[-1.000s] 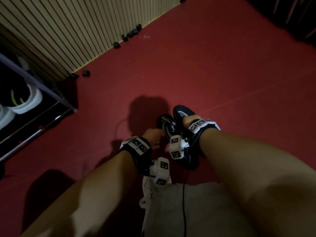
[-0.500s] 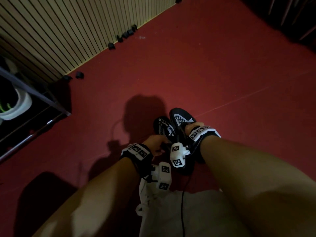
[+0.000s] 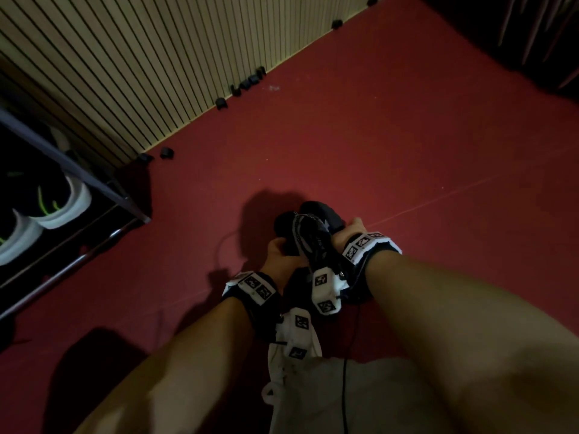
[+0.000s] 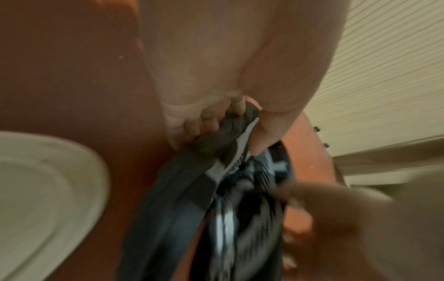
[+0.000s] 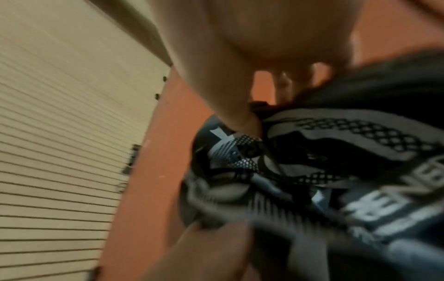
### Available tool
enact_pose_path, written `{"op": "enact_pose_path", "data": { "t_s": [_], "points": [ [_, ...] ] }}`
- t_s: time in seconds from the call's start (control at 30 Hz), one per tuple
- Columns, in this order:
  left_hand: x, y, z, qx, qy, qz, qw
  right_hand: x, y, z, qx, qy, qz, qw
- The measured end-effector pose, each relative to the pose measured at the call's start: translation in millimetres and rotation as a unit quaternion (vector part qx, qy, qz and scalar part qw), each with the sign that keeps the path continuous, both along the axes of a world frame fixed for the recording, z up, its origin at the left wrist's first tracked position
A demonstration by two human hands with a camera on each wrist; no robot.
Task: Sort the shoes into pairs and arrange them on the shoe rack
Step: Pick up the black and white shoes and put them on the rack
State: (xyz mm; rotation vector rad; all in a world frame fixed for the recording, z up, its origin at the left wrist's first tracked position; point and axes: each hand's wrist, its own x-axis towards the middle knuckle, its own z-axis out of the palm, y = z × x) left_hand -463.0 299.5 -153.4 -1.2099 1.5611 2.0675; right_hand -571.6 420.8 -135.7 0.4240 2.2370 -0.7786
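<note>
Both hands are together over the red floor (image 3: pixel 407 136), each clamped on one of two black shoes w/ white print. Left hand (image 3: pixel 283 255) has its fingers (image 4: pixel 206 121) curled over the collar edge of the left shoe (image 3: pixel 286 228), thumb on the other side. Right hand (image 3: pixel 347 234) grips the right shoe (image 3: pixel 316 227) near the heel/collar; in the right wrist view its thumb (image 5: pixel 242 121) presses on the patterned upper and the fingers tuck behind. The 2 shoes touch side by side, held up off the floor just in front of the person's knees, toes pointing away.

Handling, as a guess: light trainers, soft fabric upper, stiffer sole. The collar folds under the fingers, so a pinch there is ok for a short carry but the toe will droop and swing. Firmer hold would prob be fingers inside the opening w/ thumb on the heel back, or round the sole at mid-foot. Not fragile, not slippery; loose laces could snag.

Shoe rack (image 3: pixel 103 186) stands well apart to the left, by the slatted wall (image 3: pixel 141 57), w/ a white-soled pair (image 3: pixel 59 208) already on a shelf. The black pair looks matched; not yet on the rack
</note>
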Motion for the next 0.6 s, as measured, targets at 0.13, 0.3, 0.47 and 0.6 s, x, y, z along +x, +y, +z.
{"op": "enact_pose_path", "data": {
  "t_s": [0.13, 0.3, 0.47, 0.6],
  "points": [
    [-2.0, -21.6, 12.5, -0.098, 0.02, 0.014, 0.995, -6.0, -34.8, -9.1, -0.043, -0.028, 0.05, 0.997],
    [24.2, -75.8, 31.8, -0.152, 0.005, 0.096, 0.984, 0.2, -87.6, -19.7, -0.049, -0.019, 0.125, 0.991],
    [68.2, -142.6, 45.4, -0.133, -0.072, 0.142, 0.978, 32.5, -136.3, 21.8, -0.129, -0.044, 0.142, 0.98],
    [106.5, -193.4, 63.2, -0.108, -0.04, 0.176, 0.978, 50.1, -176.4, 36.6, -0.193, -0.077, 0.15, 0.967]
  ]
}}
